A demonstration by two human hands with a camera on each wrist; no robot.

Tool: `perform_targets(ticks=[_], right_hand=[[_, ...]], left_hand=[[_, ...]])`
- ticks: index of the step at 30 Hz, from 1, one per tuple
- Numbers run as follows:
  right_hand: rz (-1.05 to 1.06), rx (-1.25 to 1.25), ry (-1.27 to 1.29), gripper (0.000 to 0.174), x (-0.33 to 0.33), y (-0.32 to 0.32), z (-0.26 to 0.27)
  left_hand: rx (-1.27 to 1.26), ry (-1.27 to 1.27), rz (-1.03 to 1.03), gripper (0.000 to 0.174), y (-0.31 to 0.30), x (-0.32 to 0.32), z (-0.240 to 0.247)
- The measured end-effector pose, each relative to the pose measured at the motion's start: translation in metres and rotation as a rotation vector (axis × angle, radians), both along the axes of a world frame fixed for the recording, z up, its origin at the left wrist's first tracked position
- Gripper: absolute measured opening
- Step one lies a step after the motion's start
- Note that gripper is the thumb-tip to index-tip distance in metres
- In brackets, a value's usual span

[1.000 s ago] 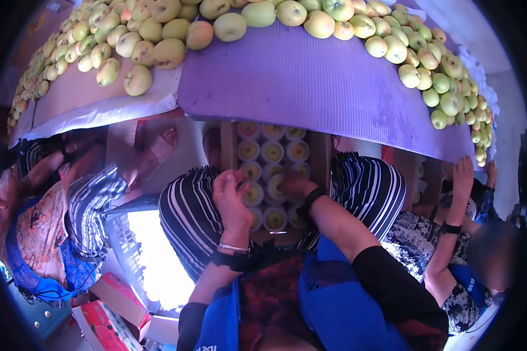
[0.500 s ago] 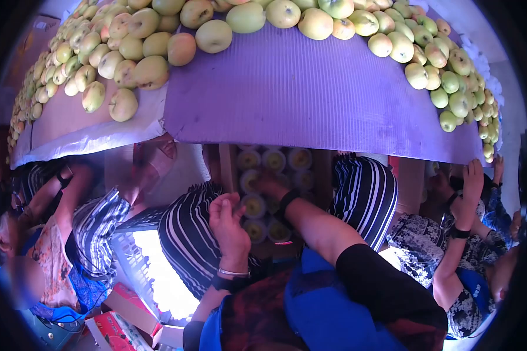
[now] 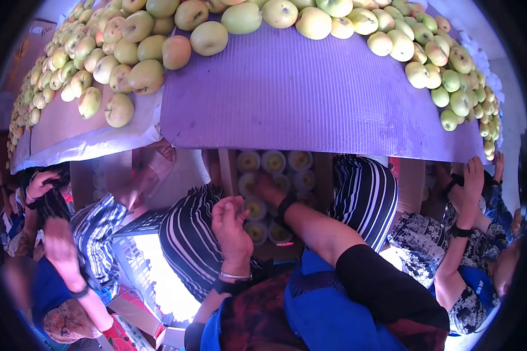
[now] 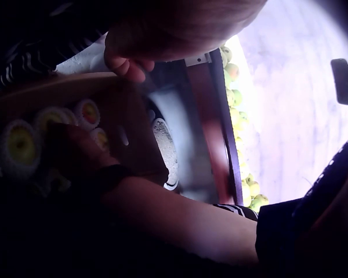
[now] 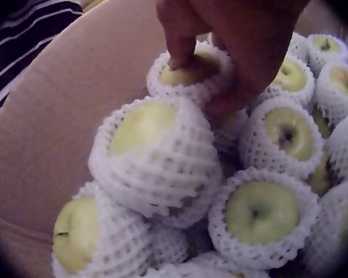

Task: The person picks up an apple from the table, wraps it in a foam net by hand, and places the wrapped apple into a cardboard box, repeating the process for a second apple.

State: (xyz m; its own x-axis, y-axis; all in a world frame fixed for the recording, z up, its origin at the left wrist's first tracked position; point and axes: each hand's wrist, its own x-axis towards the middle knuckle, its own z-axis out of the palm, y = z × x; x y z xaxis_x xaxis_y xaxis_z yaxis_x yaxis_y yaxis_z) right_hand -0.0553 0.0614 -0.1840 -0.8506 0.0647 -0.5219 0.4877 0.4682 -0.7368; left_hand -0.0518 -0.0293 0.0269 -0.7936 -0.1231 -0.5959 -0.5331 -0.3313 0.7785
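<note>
Several pale green apples in white foam nets stand in rows inside a cardboard box [image 3: 227, 167] between the person's knees. My right hand [image 3: 267, 188] reaches down into the box, on its left side. In the right wrist view, the fingers and thumb of that hand [image 5: 238, 43] grip a netted apple [image 5: 188, 74] beside the cardboard wall [image 5: 64, 116]. Another netted apple [image 5: 148, 130] sits in front of it, raised above its neighbours. My left hand [image 3: 231, 228] hovers near the box's front left, fingers loosely curled with nothing in them.
Loose apples [image 3: 211, 38] lie piled along the far side of a table covered by a purple corrugated sheet [image 3: 287, 93]. A plastic crate [image 3: 152, 269] stands left of the striped trousers [image 3: 187, 240]. People work at both sides, one arm [image 3: 465, 199] reaching up at right.
My right hand has moved left across the box onto another apple. The head view has shifted, so the table edge shows lower. At left, a person's arms have moved.
</note>
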Motion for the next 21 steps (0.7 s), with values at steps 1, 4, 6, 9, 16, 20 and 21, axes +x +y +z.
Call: perform_targets(ticks=[1, 4, 6, 9, 16, 20, 21], right_hand=[[-0.002, -0.001, -0.012, 0.056, 0.001, 0.0, 0.002], [-0.005, 0.029, -0.076, 0.055, 0.002, -0.005, 0.015], [-0.006, 0.057, -0.126, 0.055, 0.0, -0.009, 0.026], [-0.01, 0.055, -0.274, 0.053, -0.001, -0.013, 0.033], [-0.054, -0.019, -0.082, 0.058, 0.002, -0.009, 0.013], [-0.021, -0.112, -0.053, 0.062, 0.008, -0.006, -0.025], [-0.021, -0.112, -0.051, 0.062, 0.007, -0.005, -0.016]], left_hand=[[0.0, -0.002, 0.0, 0.017, 0.0, 0.0, 0.0], [0.002, -0.004, -0.007, 0.017, 0.001, 0.0, -0.001], [-0.001, -0.004, -0.005, 0.017, 0.001, 0.0, 0.0], [0.008, 0.001, -0.01, 0.017, 0.001, 0.0, 0.001], [0.019, 0.004, -0.027, 0.015, 0.002, 0.002, -0.004], [0.024, -0.008, -0.021, 0.015, -0.002, 0.003, -0.002], [0.031, -0.013, -0.017, 0.015, -0.004, 0.004, -0.002]])
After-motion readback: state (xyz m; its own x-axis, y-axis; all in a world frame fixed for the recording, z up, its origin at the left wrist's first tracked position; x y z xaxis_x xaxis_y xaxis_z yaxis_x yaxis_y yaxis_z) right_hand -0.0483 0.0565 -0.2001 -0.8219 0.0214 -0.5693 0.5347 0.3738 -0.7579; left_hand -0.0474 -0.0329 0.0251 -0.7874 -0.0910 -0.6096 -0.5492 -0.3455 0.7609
